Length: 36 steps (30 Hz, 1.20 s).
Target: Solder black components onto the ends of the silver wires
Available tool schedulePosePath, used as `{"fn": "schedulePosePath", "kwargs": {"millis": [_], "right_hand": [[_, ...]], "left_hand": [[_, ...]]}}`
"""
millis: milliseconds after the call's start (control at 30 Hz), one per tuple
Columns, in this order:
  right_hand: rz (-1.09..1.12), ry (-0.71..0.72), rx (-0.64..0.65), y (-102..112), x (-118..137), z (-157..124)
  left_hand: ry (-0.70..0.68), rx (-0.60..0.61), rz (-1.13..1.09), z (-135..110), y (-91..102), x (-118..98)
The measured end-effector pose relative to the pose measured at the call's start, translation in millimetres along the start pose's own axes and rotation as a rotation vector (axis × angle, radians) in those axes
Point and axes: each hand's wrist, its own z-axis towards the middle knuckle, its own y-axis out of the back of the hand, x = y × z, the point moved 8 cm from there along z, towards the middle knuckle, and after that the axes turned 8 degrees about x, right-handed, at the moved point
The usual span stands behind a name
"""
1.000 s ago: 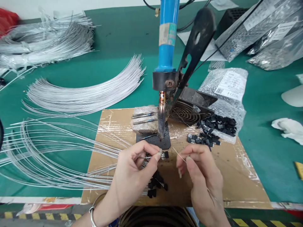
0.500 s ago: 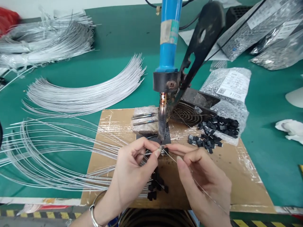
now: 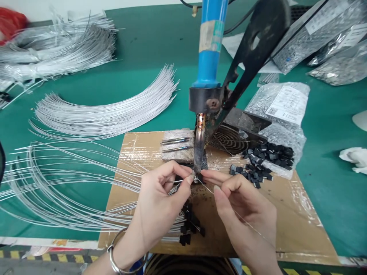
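Observation:
My left hand [image 3: 160, 200] pinches a thin grey wire with a small black part at its end, held right under the tip of the soldering iron [image 3: 198, 152]. My right hand [image 3: 243, 214] pinches a fine strand of solder wire [image 3: 206, 188] whose end meets the same spot at the iron tip. The iron has a blue handle [image 3: 210, 42] and stands fixed upright in a black bracket over a cardboard sheet [image 3: 286, 214]. Finished wires with black parts [image 3: 189, 229] lie below my left hand.
Fans of grey wires [image 3: 100, 110] spread over the green table [image 3: 143, 49] at left. A heap of small black parts [image 3: 263, 160] spills from a plastic bag [image 3: 283, 107] at right. A wire fan guard [image 3: 229, 139], a block holding spare tips [image 3: 176, 147], more bags at back right.
My right hand has moved left and up, bringing the solder strand to the iron tip. My left hand has risen a little toward the tip with its wire.

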Motion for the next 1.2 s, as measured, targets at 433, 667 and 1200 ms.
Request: {"fn": "schedulePosePath", "kwargs": {"millis": [433, 667, 1200], "right_hand": [[-0.018, 0.030, 0.004, 1.3, 6.3, 3.2], [-0.005, 0.042, 0.013, 0.7, 6.1, 4.4], [-0.038, 0.032, 0.011, 0.4, 8.1, 4.2]], "left_hand": [[-0.006, 0.021, -0.032, -1.4, 0.3, -2.4], [0.002, 0.006, -0.051, 0.1, 1.8, -3.3], [-0.005, 0.010, -0.067, -1.2, 2.9, -4.0]]}}
